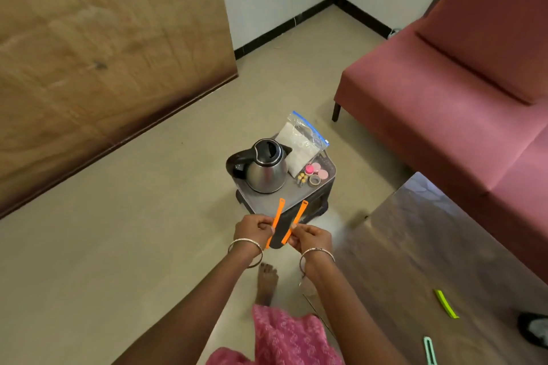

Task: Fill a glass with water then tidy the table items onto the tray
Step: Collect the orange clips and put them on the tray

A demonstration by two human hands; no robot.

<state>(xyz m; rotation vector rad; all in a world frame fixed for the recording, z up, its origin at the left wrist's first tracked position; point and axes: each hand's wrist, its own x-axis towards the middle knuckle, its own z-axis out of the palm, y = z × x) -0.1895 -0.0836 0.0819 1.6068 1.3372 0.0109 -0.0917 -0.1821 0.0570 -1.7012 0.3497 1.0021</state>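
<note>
Pinching orange strips (277, 222), L hand (255, 228) & R hand (311, 238), at near edge of tray (261, 203), open floor (148, 216) left.

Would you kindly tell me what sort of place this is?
Probably a living room or lounge: there is a red sofa, a low table in front of it, and a kettle on a tray nearby.

Home sitting rm: red sofa (444, 98), low table (415, 246), kettle (267, 169) on tray (257, 202).
</note>
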